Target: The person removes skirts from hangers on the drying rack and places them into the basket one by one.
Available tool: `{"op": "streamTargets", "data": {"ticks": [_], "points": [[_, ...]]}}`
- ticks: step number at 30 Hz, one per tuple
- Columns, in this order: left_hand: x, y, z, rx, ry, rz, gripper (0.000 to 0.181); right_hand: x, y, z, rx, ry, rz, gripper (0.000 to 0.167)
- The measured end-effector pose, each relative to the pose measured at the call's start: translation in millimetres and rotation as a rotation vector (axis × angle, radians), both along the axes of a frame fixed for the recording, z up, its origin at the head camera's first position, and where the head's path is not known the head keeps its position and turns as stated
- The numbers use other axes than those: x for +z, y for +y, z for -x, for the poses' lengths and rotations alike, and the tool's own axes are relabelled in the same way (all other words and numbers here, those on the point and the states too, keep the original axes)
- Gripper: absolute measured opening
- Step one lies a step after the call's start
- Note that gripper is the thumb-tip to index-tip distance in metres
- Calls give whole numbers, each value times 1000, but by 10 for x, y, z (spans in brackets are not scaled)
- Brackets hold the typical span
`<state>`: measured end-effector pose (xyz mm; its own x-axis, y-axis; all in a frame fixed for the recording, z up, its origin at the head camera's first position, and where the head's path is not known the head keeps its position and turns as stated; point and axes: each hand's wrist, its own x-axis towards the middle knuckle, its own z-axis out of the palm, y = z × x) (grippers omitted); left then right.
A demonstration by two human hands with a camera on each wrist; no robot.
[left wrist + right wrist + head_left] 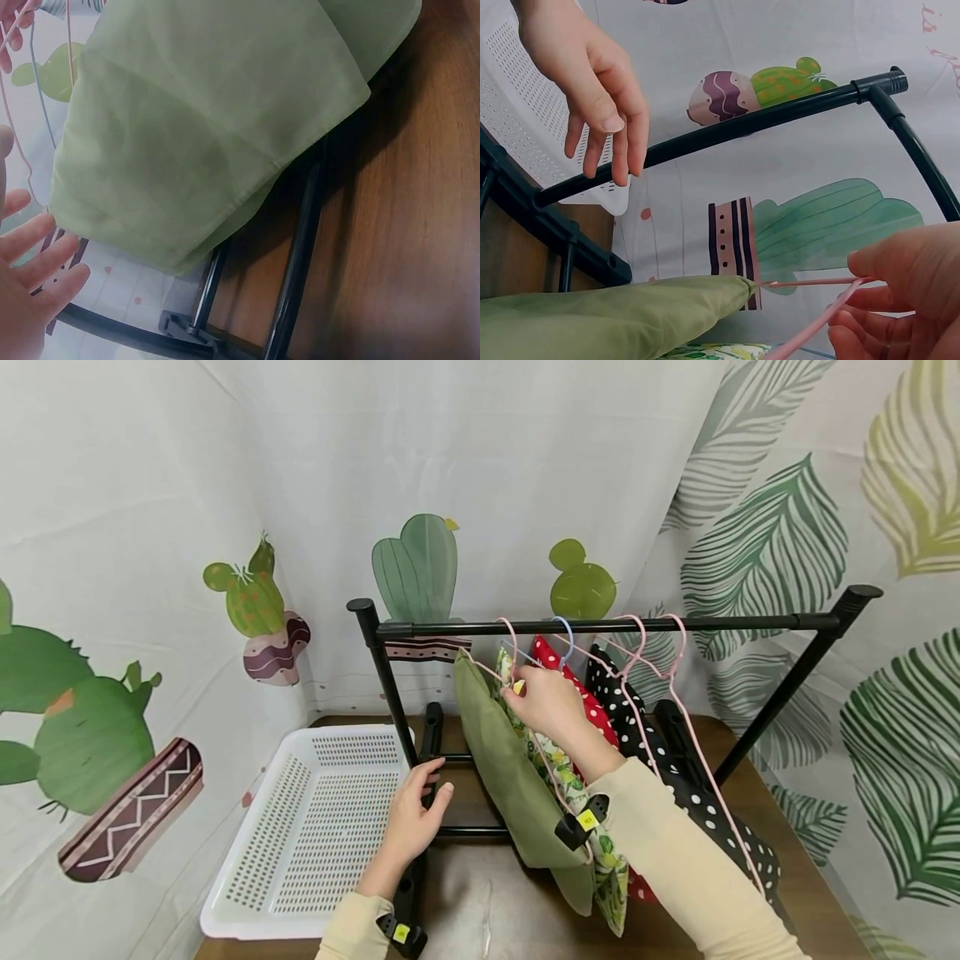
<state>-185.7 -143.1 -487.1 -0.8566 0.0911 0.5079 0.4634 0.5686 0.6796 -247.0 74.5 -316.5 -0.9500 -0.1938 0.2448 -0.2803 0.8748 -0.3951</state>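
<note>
Two hands are at the black rack. The right hand pinches a pink hanger near its top, with thumb and fingers closed on it. A green cloth hangs on that hanger — just left of a lemon cloth. The left hand has its fingers loose and apart, near the side pole and the white basket — I can't tell if it touches the pole.
</note>
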Motion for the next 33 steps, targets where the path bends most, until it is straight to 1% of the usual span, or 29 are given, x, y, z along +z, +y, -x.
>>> {"op": "streamTargets", "data": {"ticks": [4,8,11,16,20,26,29,33], "points": [[-51,18,-4,-1,-13,-15,37,-8,-12,20,-7,8,1,26],[-113,40,-18,-1,-46,-36,37,-9,-22,37,-3,26,12,21],[-150,61,-26,-6,-52,-54,37,-8,-29,50,-2,31,16,19],[-190,87,-36,3,-47,-82,36,-14,-45,73,-12,18,18,19],[-215,104,-54,15,-76,-102,35,-12,-65,85,-21,3,26,20],[-268,125,-76,9,-104,-126,35,-17,-97,98,-39,-23,25,20],[-307,127,-84,7,-104,-117,34,-25,-108,109,-46,-29,20,20],[-334,132,-97,6,-122,-115,35,-28,-116,118,-51,-28,9,20]]}}
